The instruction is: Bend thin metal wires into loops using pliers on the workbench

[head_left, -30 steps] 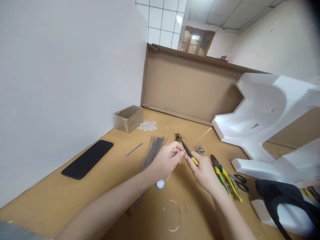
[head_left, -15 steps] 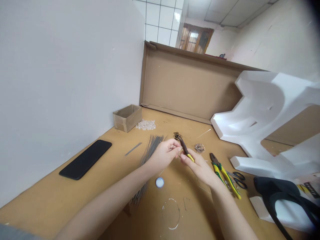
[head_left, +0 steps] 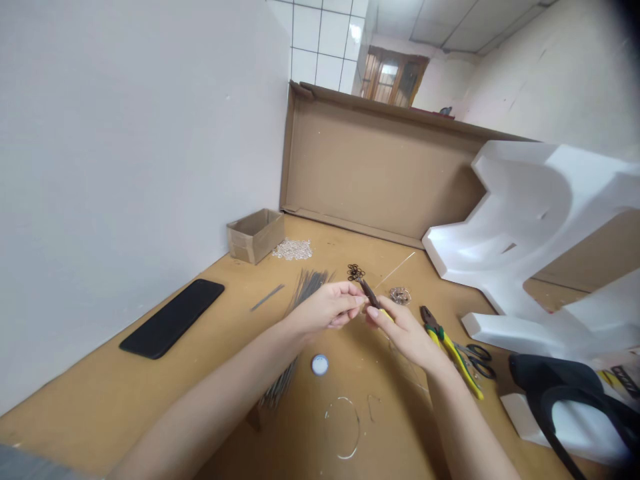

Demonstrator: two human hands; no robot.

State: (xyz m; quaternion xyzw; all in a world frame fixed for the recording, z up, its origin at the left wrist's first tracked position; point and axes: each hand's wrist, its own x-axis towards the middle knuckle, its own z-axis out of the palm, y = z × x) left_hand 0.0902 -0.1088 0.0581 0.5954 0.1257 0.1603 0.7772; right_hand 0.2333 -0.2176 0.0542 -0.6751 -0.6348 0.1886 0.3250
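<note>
On the surface (head_left: 150,413) you have one big white foam block (head_left: 540,220) cut in a curved shape, one long cardboard tray (head_left: 380,173) standing along the back edge, and one small cardboard box (head_left: 255,237) by the wall. Your left hand (head_left: 327,308) and right hand (head_left: 406,337) meet over the middle of the surface. Your right fingers (head_left: 381,321) close around one pair of small yellow-handled pliers (head_left: 373,297), while your left fingertips (head_left: 357,300) press together at the pliers' dark tip, pinching something too thin to make out. Unlike half a second ago, a thin clear wire (head_left: 395,270) now runs straight from that tip toward the foam. Just right of your right hand lie one pair of green-and-yellow combination pliers (head_left: 453,353) and one pair of black-handled scissors (head_left: 477,360); above your hands sits a small cluster of black rings (head_left: 355,272). The printing on the package (head_left: 625,373) at lower right is too small to read.
</note>
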